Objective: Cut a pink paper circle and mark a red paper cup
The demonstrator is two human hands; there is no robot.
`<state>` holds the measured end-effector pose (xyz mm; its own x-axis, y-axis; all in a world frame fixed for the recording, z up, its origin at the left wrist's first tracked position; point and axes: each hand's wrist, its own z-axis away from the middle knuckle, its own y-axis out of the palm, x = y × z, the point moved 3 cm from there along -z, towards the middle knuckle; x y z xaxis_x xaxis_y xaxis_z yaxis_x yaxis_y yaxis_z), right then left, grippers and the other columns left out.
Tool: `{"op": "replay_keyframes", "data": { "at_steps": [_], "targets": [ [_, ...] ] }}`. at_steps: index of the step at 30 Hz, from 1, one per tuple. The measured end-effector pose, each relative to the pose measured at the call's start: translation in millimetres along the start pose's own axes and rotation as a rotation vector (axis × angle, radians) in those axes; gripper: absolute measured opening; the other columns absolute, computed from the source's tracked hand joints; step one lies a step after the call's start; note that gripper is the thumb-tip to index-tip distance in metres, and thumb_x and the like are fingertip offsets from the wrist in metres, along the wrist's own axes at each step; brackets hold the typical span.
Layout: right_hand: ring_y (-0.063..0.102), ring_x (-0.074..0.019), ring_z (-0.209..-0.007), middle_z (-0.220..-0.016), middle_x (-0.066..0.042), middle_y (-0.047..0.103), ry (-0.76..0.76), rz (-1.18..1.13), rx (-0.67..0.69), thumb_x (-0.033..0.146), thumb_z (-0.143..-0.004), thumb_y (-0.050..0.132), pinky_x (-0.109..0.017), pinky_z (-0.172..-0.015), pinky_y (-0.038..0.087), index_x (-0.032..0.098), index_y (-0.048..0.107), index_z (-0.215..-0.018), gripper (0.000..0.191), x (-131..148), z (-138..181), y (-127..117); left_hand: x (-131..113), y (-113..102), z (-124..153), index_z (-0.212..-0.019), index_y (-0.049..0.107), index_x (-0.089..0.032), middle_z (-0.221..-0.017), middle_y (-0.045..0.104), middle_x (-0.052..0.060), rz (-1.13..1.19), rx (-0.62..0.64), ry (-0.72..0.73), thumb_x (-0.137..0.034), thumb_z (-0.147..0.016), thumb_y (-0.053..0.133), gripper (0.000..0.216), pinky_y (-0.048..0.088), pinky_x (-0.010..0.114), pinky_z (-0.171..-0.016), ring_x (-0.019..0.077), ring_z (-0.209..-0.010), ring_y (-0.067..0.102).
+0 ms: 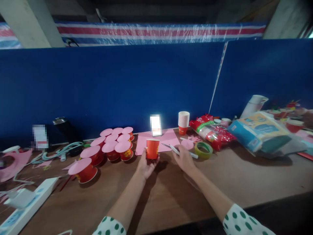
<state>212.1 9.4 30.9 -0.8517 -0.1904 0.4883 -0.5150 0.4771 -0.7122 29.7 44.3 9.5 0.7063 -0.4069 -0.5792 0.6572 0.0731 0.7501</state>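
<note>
My left hand (147, 167) holds a red paper cup (152, 149) upright above the table, its fingers around the lower part. To the right, my right hand (185, 159) is closed around a slim, white-and-grey pointed tool (174, 149); its exact kind is unclear. The tool's tip points left over a pink paper sheet (141, 143) lying behind both hands. Just beyond my right hand lies a pink paper disc (187, 144). Several red cups stand upside down at left, topped with pink discs (110, 146). A stack of paper cups (183, 122) rises behind my right hand.
A roll of tape (203, 150), a red packet (211, 132) and a blue-and-yellow package (260, 132) lie at right. A white jug (254, 106) stands behind. At left are a power strip (29, 205), cables (57, 152) and a black bottle (66, 132). A blue partition (122, 85) borders the table.
</note>
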Motion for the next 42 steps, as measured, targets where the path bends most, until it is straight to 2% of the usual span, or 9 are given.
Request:
{"op": "replay_keyframes", "data": {
  "at_steps": [6,13,17,21,27,32,36,39,42],
  "targets": [
    [0.061,-0.0193,-0.092,-0.103,-0.009,0.064,-0.043,-0.519,0.096,0.034,-0.081,0.052,-0.032,-0.083,0.048,0.017,0.053,-0.11,0.033,36,-3,37,11,-4,-8,-0.099,0.057,-0.013,-0.083,0.065,0.008,0.03,0.068,0.018,-0.045,-0.082,0.05,0.036,0.054,0.029,-0.069,0.0149,-0.071,0.063],
    [0.06,-0.0207,-0.097,-0.106,-0.01,0.063,0.016,-0.704,0.095,0.032,-0.081,0.054,-0.034,-0.087,0.047,0.016,0.052,-0.11,0.034,29,2,54,18,-11,-12,-0.104,0.058,-0.012,-0.095,0.066,0.011,-0.011,0.19,-0.001,-0.047,-0.084,0.045,0.042,0.052,0.035,-0.077,0.019,-0.082,0.063],
    [0.06,-0.021,-0.097,-0.108,-0.009,0.063,0.03,-0.799,0.115,0.032,-0.08,0.055,-0.034,-0.086,0.048,0.017,0.052,-0.112,0.035,28,3,56,18,-11,-12,-0.101,0.059,-0.01,-0.09,0.067,0.012,0.007,0.158,-0.025,-0.046,-0.085,0.044,0.043,0.051,0.037,-0.079,0.0203,-0.08,0.063],
    [0.058,-0.0215,-0.101,-0.109,-0.008,0.062,-0.011,-0.802,0.13,0.029,-0.078,0.058,-0.035,-0.089,0.046,0.019,0.052,-0.112,0.036,32,5,54,16,-11,-11,-0.096,0.061,-0.01,-0.085,0.068,0.01,0.02,0.101,-0.017,-0.043,-0.085,0.044,0.039,0.051,0.036,-0.077,0.0178,-0.072,0.064],
    [0.06,-0.0213,-0.096,-0.109,-0.009,0.06,0.008,-0.76,0.107,0.029,-0.076,0.061,-0.035,-0.084,0.049,0.019,0.05,-0.11,0.037,35,8,48,18,-9,-7,-0.096,0.061,-0.012,-0.085,0.068,0.009,-0.053,0.151,-0.012,-0.036,-0.082,0.051,0.03,0.051,0.031,-0.071,0.0176,-0.074,0.064],
    [0.064,-0.0193,-0.082,-0.111,-0.01,0.059,0.056,-0.831,0.093,0.031,-0.074,0.062,-0.03,-0.068,0.054,0.019,0.047,-0.111,0.041,38,14,50,12,-10,-7,-0.094,0.059,-0.017,-0.081,0.067,0.003,-0.104,0.1,0.22,-0.024,-0.071,0.066,0.024,0.049,0.023,-0.061,0.0139,-0.068,0.062],
    [0.064,-0.0186,-0.078,-0.105,-0.009,0.061,0.061,-0.835,0.107,0.031,-0.074,0.062,-0.03,-0.065,0.054,0.02,0.047,-0.109,0.04,39,15,51,8,-17,-11,-0.088,0.057,-0.019,-0.072,0.065,-0.001,-0.093,0.009,0.349,-0.025,-0.066,0.071,0.027,0.047,0.021,-0.058,0.0108,-0.059,0.06],
    [0.063,-0.0184,-0.08,-0.102,-0.008,0.061,0.049,-0.826,0.119,0.03,-0.076,0.06,-0.031,-0.07,0.053,0.02,0.045,-0.11,0.038,39,14,51,10,-17,-12,-0.084,0.059,-0.016,-0.072,0.066,0.001,-0.125,0.059,0.332,-0.033,-0.069,0.069,0.025,0.047,0.023,-0.061,0.0125,-0.062,0.061],
    [0.062,-0.0191,-0.085,-0.103,-0.008,0.06,0.036,-0.79,0.11,0.028,-0.076,0.06,-0.033,-0.075,0.052,0.02,0.045,-0.109,0.038,38,12,49,14,-12,-9,-0.09,0.062,-0.013,-0.08,0.067,0.007,-0.151,0.13,0.271,-0.049,-0.074,0.058,0.039,0.049,0.026,-0.065,0.0171,-0.073,0.063]
  ]
}}
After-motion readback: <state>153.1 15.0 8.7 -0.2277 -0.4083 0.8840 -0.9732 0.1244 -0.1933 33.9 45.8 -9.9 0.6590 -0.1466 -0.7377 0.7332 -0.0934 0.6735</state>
